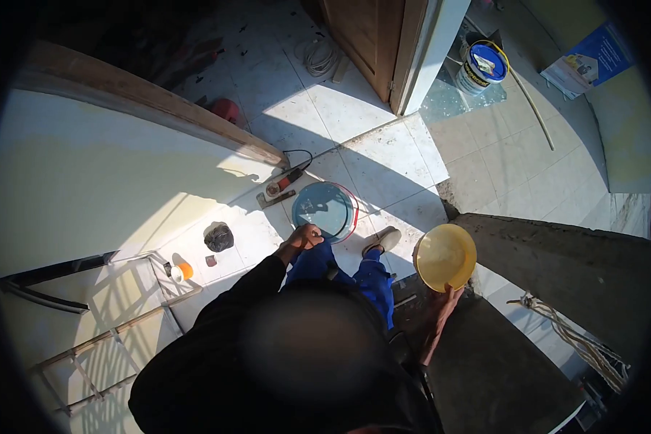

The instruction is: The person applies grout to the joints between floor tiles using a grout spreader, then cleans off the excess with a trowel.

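My left hand, its fingers curled, is at the near edge of a round bucket with a red rim or handle along its right side. The bucket's inside looks grey-blue, with shadows across it. What the left fingers close on is hidden. Off to the right, my right hand grips the lower rim of a round yellow basin, whose inside looks pale. My blue trousers and one shoe show between the two containers.
An angle grinder with a cord lies beyond the bucket, beside a flat tool. A black bag and an orange-white roll lie left, near a ladder. A lidded paint bucket stands past the wooden door.
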The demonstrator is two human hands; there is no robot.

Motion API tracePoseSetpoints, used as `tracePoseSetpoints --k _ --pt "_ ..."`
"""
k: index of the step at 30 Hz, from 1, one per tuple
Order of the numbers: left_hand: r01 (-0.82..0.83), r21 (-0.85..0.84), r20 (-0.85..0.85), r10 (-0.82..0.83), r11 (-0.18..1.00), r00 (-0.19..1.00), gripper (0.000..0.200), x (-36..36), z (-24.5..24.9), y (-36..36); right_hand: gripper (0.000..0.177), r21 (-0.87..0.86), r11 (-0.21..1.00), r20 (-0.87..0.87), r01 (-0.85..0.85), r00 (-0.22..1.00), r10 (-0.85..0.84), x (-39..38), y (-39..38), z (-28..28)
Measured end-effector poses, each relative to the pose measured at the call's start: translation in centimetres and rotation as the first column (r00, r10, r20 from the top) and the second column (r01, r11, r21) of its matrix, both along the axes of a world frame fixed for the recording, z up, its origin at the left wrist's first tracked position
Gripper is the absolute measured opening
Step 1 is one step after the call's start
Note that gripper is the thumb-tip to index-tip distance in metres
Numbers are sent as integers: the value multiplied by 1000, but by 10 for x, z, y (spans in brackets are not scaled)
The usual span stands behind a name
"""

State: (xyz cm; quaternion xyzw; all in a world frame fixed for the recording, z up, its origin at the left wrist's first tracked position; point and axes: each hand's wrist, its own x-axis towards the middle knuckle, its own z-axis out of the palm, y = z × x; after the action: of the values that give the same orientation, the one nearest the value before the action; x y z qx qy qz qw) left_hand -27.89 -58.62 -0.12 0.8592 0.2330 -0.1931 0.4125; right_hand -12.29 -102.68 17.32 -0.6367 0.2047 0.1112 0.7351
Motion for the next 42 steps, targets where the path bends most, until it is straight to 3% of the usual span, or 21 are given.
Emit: tracePoseSetpoints --k 1,3,5,6,9,11,13,17,22,25,27,28,29,30,32,33,35,37,38,41,42 --pt "-144 -63 -70 140 988 988 32 -20 0 -8 57 -100 995 102 0 995 10 26 -3 4" --pt "-258 7 -404 239 966 883 28 -41 26 -16 59 -12 996 -16 -93 996 93 69 -8 28" --pt "-321 43 -372 313 946 874 28 -67 30 -22 59 77 952 -20 -295 955 297 114 -21 22" --pt "-426 15 -383 399 905 833 28 -62 45 -24 58 138 964 -29 -227 972 233 128 -2 32" --pt "-664 -87 -305 615 743 727 27 -67 51 -41 57 66 904 -75 -423 901 427 181 27 37" --pt "-821 -160 -264 777 549 571 25 -53 63 -52 57 28 875 -43 -484 874 485 203 70 52" --pt "-872 -155 -300 819 464 489 22 -38 68 -68 56 42 775 -9 -631 775 632 224 111 62" --pt "-879 -149 -417 778 452 471 21 -17 44 -88 57 168 615 43 -770 629 776 264 182 63" --pt "-893 -101 -485 762 438 429 29 25 -7 -52 55 138 655 -6 -743 660 751 316 263 63" --pt "-872 -86 -372 796 483 478 27 77 -32 11 58 129 643 -16 -755 647 762 358 318 65" --pt "-895 -224 -364 819 385 443 21 138 -6 83 57 -17 612 -71 -791 611 788 385 363 77" --pt "-841 -158 -259 801 517 541 21 168 -7 124 55 -114 594 -43 -796 601 798 395 389 79" --pt "-698 -23 192 688 716 699 25 181 -73 157 55 -120 567 -58 -815 576 815 406 410 76" --pt "-799 -16 71 798 600 598 28 224 -28 200 54 -113 544 -22 -831 550 835 419 430 70" --pt "-855 -126 216 855 503 472 26 287 35 280 53 -76 506 -39 -859 509 860 445 471 67" --pt "-848 -121 295 834 517 466 25 313 54 317 53 -79 478 -59 -875 483 874 456 491 68" --pt "-840 -129 463 782 526 418 22 358 96 378 54 138 551 -117 -823 539 834 476 538 67" --pt "-834 -241 458 816 496 353 23 390 153 425 59 87 521 -155 -849 505 849 505 574 44" --pt "-834 -247 470 814 493 342 23 400 168 448 60 -33 462 -130 -886 462 877 518 592 33" --pt "-824 -319 482 829 468 284 23 416 154 519 60 -94 397 -87 -913 404 910 558 653 14" --pt "-854 -276 473 835 442 280 23 416 145 542 60 172 490 -151 -855 469 870 574 677 9"
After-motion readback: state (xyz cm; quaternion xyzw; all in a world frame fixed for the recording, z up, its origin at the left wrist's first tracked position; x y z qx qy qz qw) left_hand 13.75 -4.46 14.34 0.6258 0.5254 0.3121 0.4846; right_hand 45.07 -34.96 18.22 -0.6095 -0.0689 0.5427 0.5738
